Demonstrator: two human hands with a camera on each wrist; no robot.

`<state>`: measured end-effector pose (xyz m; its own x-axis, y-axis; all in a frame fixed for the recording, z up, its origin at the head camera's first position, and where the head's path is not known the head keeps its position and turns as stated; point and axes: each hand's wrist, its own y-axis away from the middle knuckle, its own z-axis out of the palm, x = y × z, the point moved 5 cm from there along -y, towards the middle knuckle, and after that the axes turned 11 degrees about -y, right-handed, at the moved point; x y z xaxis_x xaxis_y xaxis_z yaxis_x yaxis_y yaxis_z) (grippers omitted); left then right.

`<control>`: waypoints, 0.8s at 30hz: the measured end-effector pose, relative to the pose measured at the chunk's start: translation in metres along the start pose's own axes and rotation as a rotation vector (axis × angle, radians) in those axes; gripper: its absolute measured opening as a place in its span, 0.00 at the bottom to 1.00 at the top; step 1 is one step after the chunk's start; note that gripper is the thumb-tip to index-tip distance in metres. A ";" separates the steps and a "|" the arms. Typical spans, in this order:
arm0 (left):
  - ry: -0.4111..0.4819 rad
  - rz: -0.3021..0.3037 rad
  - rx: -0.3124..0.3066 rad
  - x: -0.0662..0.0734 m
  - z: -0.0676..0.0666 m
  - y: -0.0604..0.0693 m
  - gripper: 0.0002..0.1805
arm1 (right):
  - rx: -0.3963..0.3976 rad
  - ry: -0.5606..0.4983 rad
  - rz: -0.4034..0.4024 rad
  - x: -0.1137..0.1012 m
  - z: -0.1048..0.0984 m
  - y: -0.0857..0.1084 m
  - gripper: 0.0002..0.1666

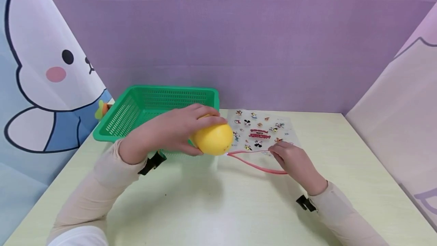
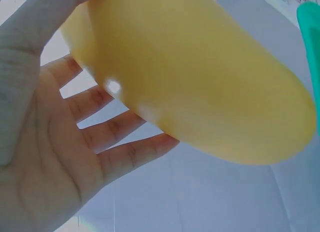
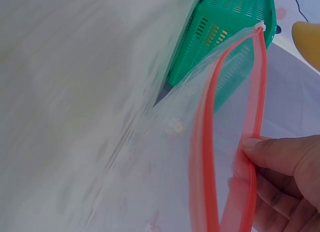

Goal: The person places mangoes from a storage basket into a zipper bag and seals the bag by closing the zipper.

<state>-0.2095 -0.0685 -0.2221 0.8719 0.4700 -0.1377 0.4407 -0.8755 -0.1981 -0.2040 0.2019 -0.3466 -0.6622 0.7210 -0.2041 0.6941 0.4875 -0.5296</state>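
In the head view my left hand grips a smooth yellow fruit-like piece from above, thumb on one side and fingers on the other. The piece looks long and rounded in the left wrist view; its exact kind I cannot tell. My right hand pinches the red zip edge of a clear zip bag printed with small cartoon figures. Between its two red strips the bag's mouth gapes, and a white slider sits at the far end. The yellow piece is just beside that end, above the table.
A green slotted basket stands at the back left, beside the bag and behind my left hand. An orange thing with green leaves shows past its left side. A purple cloth wall rises behind the pale table.
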 end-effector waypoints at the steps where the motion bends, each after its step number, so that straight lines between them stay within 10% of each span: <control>1: -0.007 0.016 0.006 0.002 0.001 -0.001 0.43 | 0.003 0.005 -0.003 0.000 0.000 0.000 0.08; 24: -0.016 0.213 -0.006 0.037 0.028 -0.016 0.42 | 0.012 0.031 -0.007 -0.001 -0.001 0.001 0.10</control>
<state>-0.1901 -0.0340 -0.2511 0.9420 0.2763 -0.1907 0.2485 -0.9558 -0.1573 -0.2024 0.2024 -0.3460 -0.6576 0.7328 -0.1751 0.6862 0.4866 -0.5407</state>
